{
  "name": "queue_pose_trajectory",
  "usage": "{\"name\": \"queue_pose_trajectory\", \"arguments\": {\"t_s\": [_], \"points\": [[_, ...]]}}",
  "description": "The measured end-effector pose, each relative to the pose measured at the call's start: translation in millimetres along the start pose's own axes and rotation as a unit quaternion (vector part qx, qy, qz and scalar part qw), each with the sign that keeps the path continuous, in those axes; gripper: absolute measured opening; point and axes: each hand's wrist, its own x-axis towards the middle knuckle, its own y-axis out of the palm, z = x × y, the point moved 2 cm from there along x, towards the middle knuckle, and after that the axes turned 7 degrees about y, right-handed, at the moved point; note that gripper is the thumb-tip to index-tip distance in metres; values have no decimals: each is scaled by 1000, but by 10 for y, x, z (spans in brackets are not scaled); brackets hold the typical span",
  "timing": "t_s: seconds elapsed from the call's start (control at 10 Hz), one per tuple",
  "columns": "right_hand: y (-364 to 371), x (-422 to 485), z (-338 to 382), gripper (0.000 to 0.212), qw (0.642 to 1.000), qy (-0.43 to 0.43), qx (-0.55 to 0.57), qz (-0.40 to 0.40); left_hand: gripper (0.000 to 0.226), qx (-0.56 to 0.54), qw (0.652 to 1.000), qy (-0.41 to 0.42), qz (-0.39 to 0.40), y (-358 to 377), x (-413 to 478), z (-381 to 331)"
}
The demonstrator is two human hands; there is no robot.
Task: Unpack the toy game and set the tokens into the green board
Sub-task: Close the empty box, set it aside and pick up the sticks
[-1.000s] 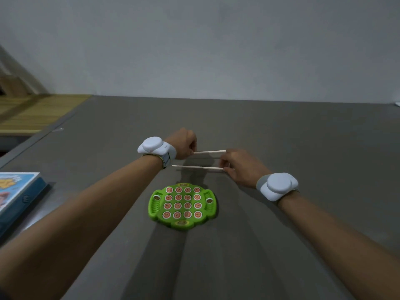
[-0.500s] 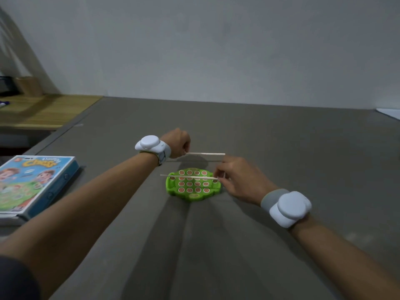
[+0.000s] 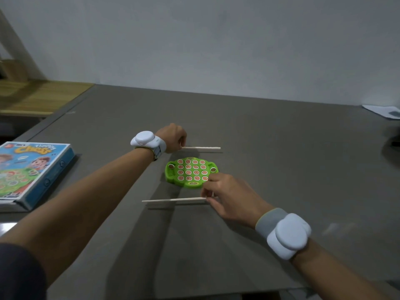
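Observation:
The green board [image 3: 173, 174] lies in the middle of the grey table [image 3: 281, 169], its grid filled with several round red-and-white tokens [image 3: 191, 172]. My left hand [image 3: 172, 137] is beyond the board's far left side and grips the end of a thin white stick [image 3: 201, 147] that points right. My right hand [image 3: 227, 197] is at the board's near right corner and pinches the end of a second white stick [image 3: 173, 200], which lies level in front of the board and points left.
The blue game box [image 3: 32, 172] lies at the table's left edge. A wooden bench [image 3: 39, 96] stands beyond the left edge. White paper [image 3: 383, 110] and a dark object [image 3: 392, 146] sit at the far right. A wall closes the back.
My right hand has carried its stick from above the board toward me, to the near side of the board. My left hand and its stick stay beyond the board.

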Motion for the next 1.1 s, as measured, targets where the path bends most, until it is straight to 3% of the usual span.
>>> {"name": "queue_pose_trajectory", "arguments": {"t_s": [0.9,1.1], "points": [[196,-8,-33,13,1000,7,19,17,17,-22,999,-22,16,156,-25,120],[20,169,-101,15,993,59,103,21,28,-91,995,-44,-8,109,-71,75]]}}
